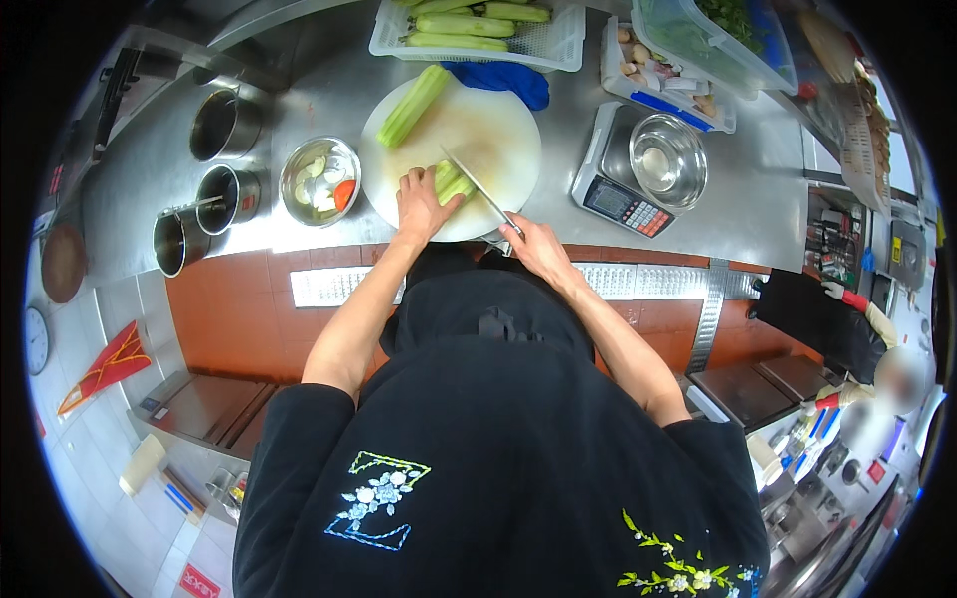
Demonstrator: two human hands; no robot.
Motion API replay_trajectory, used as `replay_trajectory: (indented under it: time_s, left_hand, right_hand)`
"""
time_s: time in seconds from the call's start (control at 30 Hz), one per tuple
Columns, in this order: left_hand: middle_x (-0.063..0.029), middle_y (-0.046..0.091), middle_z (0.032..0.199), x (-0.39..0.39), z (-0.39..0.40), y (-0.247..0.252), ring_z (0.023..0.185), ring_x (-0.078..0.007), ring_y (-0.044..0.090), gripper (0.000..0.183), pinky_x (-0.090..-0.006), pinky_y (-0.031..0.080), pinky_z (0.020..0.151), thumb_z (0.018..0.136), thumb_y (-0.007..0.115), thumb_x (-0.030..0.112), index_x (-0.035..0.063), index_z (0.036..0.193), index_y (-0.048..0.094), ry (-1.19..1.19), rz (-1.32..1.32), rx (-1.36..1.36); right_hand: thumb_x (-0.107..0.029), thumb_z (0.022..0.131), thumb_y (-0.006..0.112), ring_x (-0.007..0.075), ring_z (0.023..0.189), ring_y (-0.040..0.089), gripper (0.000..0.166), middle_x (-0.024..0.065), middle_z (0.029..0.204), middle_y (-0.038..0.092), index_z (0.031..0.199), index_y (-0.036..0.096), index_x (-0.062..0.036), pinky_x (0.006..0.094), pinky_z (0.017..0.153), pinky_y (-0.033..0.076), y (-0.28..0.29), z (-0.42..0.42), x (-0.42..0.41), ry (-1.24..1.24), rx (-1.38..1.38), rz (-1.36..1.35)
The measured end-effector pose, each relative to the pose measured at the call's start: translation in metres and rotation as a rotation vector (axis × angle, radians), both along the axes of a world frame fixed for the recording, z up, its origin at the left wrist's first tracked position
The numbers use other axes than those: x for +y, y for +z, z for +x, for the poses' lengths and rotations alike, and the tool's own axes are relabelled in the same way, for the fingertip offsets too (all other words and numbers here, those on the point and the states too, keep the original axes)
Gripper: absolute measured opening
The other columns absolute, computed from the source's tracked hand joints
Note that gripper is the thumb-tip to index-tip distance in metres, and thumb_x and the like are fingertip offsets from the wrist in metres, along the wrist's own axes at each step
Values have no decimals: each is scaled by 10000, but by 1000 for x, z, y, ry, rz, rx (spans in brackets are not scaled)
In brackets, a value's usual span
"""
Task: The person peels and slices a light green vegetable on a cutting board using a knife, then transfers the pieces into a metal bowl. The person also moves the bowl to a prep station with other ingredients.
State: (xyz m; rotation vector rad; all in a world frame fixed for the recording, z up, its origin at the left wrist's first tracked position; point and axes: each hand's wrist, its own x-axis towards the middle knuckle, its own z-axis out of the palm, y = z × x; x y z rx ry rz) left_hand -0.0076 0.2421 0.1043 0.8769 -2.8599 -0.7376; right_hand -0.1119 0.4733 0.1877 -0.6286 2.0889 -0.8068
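My left hand (pixel 423 202) presses down on pale green gourd pieces (pixel 454 183), its fingers curled over their left end. In my right hand (pixel 534 243) is the handle of a kitchen knife (pixel 482 189). The blade runs up and left across the right end of the pieces. Beneath them lies a round white cutting board (pixel 505 138), stained brown in the middle. Several longer green gourd lengths (pixel 413 106) rest together at the board's upper left. A steel bowl (pixel 320 181) left of the board holds pale slices and a red-orange piece.
Behind the board are a blue cloth (pixel 499 81) and a white basket (pixel 478 54) of gourds. A digital scale (pixel 626 196) carrying a steel bowl (pixel 668 163) stands right. Steel pots (pixel 224 125) stand left. Plastic tubs (pixel 658 93) sit back right. A co-worker (pixel 867 336) is far right.
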Motion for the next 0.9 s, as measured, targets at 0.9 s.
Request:
replay_trajectory:
  time_s: [0.9]
  left_hand:
    - [-111,602,1323,-26,-5,17,1241,-349,566,619,-515,528,981,821,784,408,162,1372,644,-244,-25,-45]
  right_hand:
    - [-384,1146,363,550,1024,643,493,354,1008,686,1380,649,-57,590,922,497,37,-7,-9,96,68,81]
